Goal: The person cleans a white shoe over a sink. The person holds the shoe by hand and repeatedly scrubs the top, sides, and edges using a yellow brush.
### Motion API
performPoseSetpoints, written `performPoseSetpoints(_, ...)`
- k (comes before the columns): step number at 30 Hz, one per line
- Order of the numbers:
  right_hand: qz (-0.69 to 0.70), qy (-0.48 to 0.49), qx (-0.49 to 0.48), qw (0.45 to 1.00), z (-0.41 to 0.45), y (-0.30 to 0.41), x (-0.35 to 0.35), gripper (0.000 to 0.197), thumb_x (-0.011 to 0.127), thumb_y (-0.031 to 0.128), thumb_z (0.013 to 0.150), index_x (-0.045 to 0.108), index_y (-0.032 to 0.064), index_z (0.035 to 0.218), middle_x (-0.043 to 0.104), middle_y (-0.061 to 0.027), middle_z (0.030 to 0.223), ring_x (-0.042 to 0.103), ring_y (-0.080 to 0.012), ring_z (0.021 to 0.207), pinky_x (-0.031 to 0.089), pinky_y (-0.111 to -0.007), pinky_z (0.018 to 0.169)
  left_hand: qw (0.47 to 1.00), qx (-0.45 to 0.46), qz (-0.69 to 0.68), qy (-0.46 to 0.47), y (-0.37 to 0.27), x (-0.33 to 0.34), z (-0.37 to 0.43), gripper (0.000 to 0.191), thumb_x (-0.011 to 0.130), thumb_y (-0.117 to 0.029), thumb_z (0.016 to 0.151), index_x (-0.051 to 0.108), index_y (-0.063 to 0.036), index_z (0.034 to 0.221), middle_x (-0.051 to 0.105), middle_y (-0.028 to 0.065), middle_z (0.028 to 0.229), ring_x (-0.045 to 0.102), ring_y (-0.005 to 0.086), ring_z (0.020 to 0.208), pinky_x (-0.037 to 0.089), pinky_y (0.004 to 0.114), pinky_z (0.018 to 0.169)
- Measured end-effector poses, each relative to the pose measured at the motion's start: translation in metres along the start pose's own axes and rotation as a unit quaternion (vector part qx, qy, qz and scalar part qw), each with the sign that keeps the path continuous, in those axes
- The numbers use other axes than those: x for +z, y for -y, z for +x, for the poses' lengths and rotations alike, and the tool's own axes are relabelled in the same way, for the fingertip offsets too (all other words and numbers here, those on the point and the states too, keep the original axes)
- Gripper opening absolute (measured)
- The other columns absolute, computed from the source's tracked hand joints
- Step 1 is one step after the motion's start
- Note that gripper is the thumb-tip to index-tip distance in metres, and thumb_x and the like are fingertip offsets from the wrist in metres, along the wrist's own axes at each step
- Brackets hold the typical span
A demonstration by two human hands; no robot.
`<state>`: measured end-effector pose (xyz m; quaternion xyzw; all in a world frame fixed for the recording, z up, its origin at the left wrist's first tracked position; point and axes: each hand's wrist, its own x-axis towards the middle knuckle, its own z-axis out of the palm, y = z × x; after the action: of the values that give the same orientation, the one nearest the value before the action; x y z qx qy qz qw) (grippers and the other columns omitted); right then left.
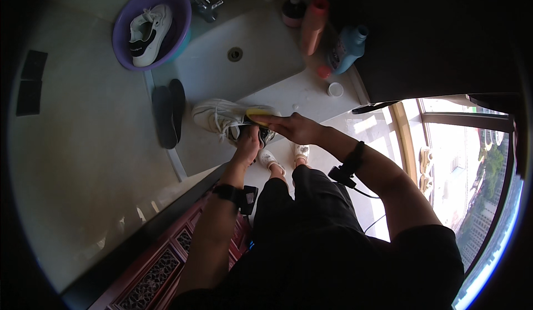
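Observation:
A white lace-up sneaker [212, 114] is held over the front edge of the sink, its toe towards the left and its dark heel towards the right. My left hand [248, 145] grips it at the dark opening near the heel. In my right hand [297, 127] is a yellow brush or sponge [258, 114], pressed along the side of the shoe by the heel. The fingers lie over the yellow thing, so its exact kind cannot be told. Two dark insoles [164, 114] rest side by side to the left of the shoe.
A purple basin [118, 31] holding a second white sneaker [158, 31] stands at the back left, beside the chrome faucet [202, 1]. Behind the shoe is the white sink basin [266, 43]. A pink bottle [314, 26], an uncapped blue bottle [349, 49] and a small white cup [335, 89] are on the right.

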<state>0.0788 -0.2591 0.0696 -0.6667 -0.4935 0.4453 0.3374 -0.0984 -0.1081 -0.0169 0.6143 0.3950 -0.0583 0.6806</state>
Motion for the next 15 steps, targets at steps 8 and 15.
performPoseSetpoints(8,0.006,-0.036,-0.045,0.998,-0.015,-0.035,0.003,0.047,0.046,0.035,0.108,0.039,0.0403,0.154,0.069,-0.0204,0.085,0.067,-0.0384,0.073,0.054,-0.047,0.076,0.999,0.024,-0.039,-0.019,0.019,-0.005,0.007,0.037,0.041,-0.036,0.105,0.055,-0.0026,0.107,0.055,0.0110,0.091,0.054,0.0203,0.068,0.047,0.034,0.064)
performPoseSetpoints(15,-0.061,-0.007,-0.217,0.974,0.041,0.008,-0.008,0.049,0.055,0.026,0.104,0.044,0.0424,0.150,0.061,-0.0186,0.069,0.059,-0.0375,0.058,0.049,-0.046,0.060,1.000,-0.016,-0.016,-0.005,-0.020,0.004,-0.013,0.044,0.038,-0.050,0.104,0.054,-0.0094,0.110,0.048,-0.0008,0.084,0.045,0.0093,0.068,0.038,0.027,0.055)
